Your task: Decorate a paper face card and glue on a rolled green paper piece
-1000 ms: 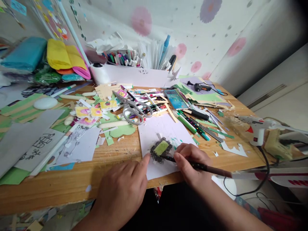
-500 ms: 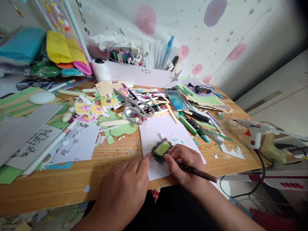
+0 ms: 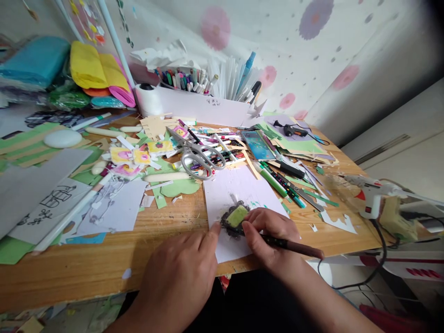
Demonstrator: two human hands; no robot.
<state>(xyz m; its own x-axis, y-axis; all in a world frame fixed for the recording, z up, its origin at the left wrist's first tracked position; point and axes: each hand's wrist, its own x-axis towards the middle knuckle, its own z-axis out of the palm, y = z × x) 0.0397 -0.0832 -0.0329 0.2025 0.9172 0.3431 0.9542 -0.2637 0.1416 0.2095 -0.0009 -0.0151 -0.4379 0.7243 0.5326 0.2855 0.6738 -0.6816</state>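
Head view: right hand (image 3: 268, 233) grasps a dark pen (image 3: 301, 249) at the dark-edged green piece (image 3: 237, 216), which lies on white paper (image 3: 227, 185) atop the wooden surface (image 3: 166, 217). Left hand (image 3: 183, 266) sets a fingertip at the piece's left edge; underside hidden, grip cannot be determined. Scissors (image 3: 188, 149) lie near the paper's far edge.

cam: single, head-worn, at the wearer's own eye line or so | facing: forward and tilted down across the worktop (image 3: 114, 261) | range: pretty close, left hand (image 3: 183, 270) and right hand (image 3: 272, 233) low near the middle | reach: back to the flowered wall covering (image 3: 256, 41), pale panel (image 3: 398, 138) off right | look: wide
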